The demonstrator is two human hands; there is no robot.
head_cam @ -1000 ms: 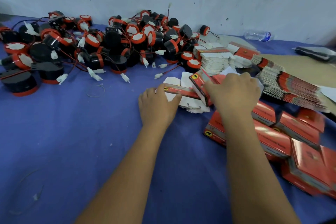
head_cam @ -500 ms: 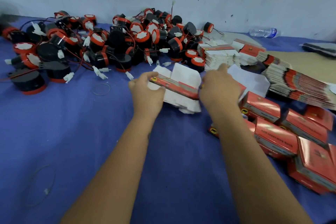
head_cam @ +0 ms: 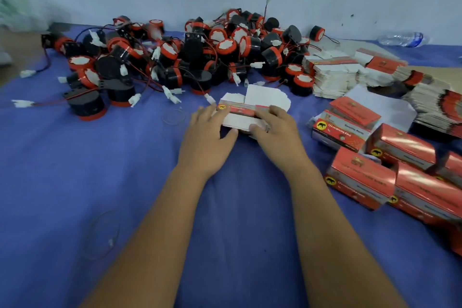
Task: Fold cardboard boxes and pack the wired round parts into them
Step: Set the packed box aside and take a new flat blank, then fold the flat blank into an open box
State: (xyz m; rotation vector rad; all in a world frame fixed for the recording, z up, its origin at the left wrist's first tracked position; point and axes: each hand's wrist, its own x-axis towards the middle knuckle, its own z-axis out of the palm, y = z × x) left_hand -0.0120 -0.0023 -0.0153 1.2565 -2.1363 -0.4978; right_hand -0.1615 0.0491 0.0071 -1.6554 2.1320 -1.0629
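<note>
At far left we are seeing the heap of wired round parts [head_cam: 180, 57], black and red with white plugs, lying along the far wall on the blue surface [head_cam: 75, 182]. At centre, both hands are working one cardboard box blank [head_cam: 252, 107]. The left hand [head_cam: 207, 137] is gripping its left end, fingers on the red printed strip and thumb pressed to the near white panel. The right hand [head_cam: 277, 132] is pinching the right end, fingers over the top and thumb on the near face. Compared with a moment ago, the blank has come down from a tilted, mid-air hold and is now sitting squarely near the surface, white flaps standing up on the far side; we are judging that it is being squared into a box, not yet closed or filled. Further right, the stack of flat blanks [head_cam: 332, 77] is waiting, and at near right the folded red boxes [head_cam: 360, 177] are lying together, their contents not visible. No part is in the hands yet.
</note>
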